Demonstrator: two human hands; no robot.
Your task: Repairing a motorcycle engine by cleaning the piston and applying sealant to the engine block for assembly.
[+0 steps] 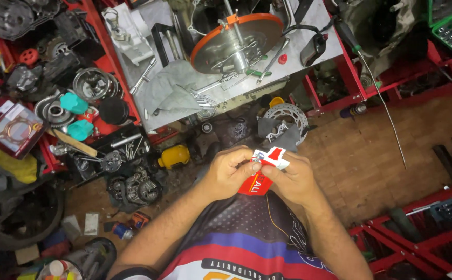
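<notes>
Two hands meet over the person's lap at the bottom centre of the head view, but the biggest thing in sight is the grey table (309,31) on its red frame, filling the upper middle. On it stands a large round metal disc with an orange rim (236,41), with a grey cloth (171,91) and a loose wrench (144,77) just beside it. Left of the table a red shelf (117,67) is crowded with engine parts: a round metal clutch drum (92,83), two teal caps (75,115) and a wooden-handled tool (75,142). A dark tyre (18,218) lies at the lower left. On the brown brick floor (392,150) a perforated brake disc (287,116) rests just beyond the hands, a yellow cylinder (175,155) sits to its left, and a thin metal rod (387,111) runs well apart to the right. Nothing stands between the hands and the camera.

Smallest is the red and white packet (263,173), held in front of the patterned jersey (241,233). The left hand (228,173) has its fingers closed on the packet's upper left edge; the right hand (293,179) pinches the upper right corner, fingers curled shut around it. Both hands touch the packet and nearly touch each other.
</notes>
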